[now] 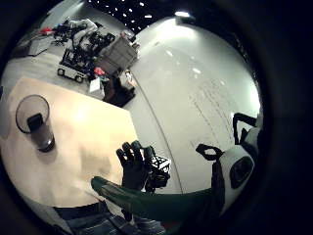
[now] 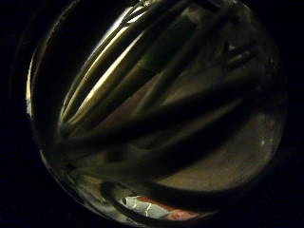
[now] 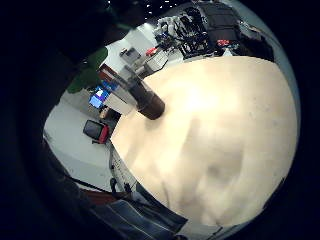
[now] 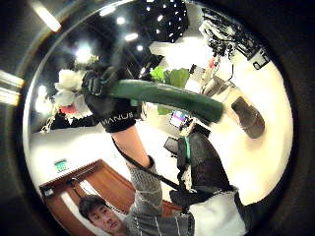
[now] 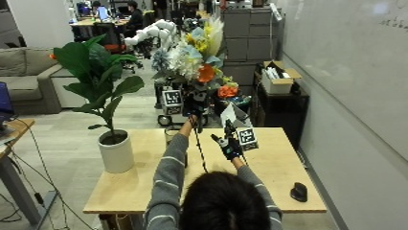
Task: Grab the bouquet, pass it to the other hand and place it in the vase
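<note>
Both arms reach out over the light wooden table (image 5: pixel 274 167). The left hand (image 5: pixel 194 109) is raised high, its fingers wrapped around the green stems of the bouquet (image 5: pixel 191 55), which stands upright in the air above the table's far edge, its white, blue, yellow and orange blooms fanned out overhead. The right hand (image 5: pixel 228 143) hangs lower and just beside the stems, fingers spread and holding nothing. The vase (image 1: pixel 35 122), a dark glass tumbler, stands on the table; in the outside view the left arm mostly hides it. A potted plant (image 5: pixel 102 96) in a white pot stands at the table's left end, and a small dark object (image 5: pixel 298 191) lies near its right front corner.
</note>
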Available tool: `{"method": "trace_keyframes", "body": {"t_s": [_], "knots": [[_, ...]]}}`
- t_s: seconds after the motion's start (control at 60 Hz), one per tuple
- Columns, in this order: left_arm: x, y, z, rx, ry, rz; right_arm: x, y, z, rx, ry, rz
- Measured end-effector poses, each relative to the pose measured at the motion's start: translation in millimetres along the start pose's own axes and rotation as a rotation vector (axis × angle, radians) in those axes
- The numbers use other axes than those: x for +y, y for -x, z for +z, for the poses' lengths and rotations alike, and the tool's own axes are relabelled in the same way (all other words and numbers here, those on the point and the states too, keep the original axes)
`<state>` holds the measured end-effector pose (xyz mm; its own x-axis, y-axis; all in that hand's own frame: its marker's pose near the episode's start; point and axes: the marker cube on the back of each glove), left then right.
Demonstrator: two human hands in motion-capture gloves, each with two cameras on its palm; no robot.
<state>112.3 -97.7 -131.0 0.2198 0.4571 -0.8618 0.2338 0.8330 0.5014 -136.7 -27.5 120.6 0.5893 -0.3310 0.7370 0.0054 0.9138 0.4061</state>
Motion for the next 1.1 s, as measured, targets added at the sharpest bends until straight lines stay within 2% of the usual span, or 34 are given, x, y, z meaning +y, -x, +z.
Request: {"method": "trace_keyframes", "body": {"t_s": [0.05, 0.117, 0.167, 0.217, 0.3, 0.417, 0.534, 0.6, 0.65, 0.717, 0.784, 0.85, 0.934, 1.034, 1.067, 1.101], "knots": [[-12, -4, -8, -0.007, -0.030, 0.015, -6, 3, 1, -0.072, 0.018, -0.055], [-31, -4, -20, -0.026, -0.069, 0.045, -6, 7, -1, -0.176, 0.061, 0.018], [-44, 0, -27, -0.038, -0.092, 0.050, -8, 1, -6, -0.157, 0.059, 0.070], [-54, 3, -35, -0.056, -0.111, 0.056, -18, -10, -10, -0.107, 0.030, 0.018], [-71, 13, -46, -0.093, -0.131, 0.081, -23, -7, -13, -0.185, 0.048, -0.045], [-90, 34, -56, -0.097, -0.143, 0.077, -29, -13, -13, -0.223, 0.065, -0.073], [-103, 62, -65, -0.106, -0.173, 0.045, -37, -27, -13, -0.217, 0.062, -0.030], [-102, 71, -71, -0.122, -0.193, 0.032, -37, -37, -13, -0.192, 0.067, 0.072], [-93, 63, -78, -0.132, -0.206, 0.070, -39, -39, -12, -0.208, 0.071, 0.067], [-78, 51, -81, -0.104, -0.203, 0.073, -39, -40, -10, -0.229, 0.079, 0.071], [-76, 59, -85, -0.124, -0.218, 0.085, -39, -43, -10, -0.210, 0.090, 0.099], [-76, 64, -84, -0.093, -0.223, 0.144, -40, -47, -9, -0.200, 0.102, 0.113], [-77, 72, -82, -0.067, -0.215, 0.178, -39, -44, -9, -0.229, 0.104, 0.116], [-71, 86, -80, -0.073, -0.201, 0.099, -41, -44, -10, -0.255, 0.094, 0.056], [-70, 91, -79, -0.071, -0.199, 0.086, -40, -45, -10, -0.260, 0.100, 0.075], [-72, 99, -77, -0.046, -0.186, 0.036, -38, -44, -10, -0.272, 0.108, 0.094]]}}
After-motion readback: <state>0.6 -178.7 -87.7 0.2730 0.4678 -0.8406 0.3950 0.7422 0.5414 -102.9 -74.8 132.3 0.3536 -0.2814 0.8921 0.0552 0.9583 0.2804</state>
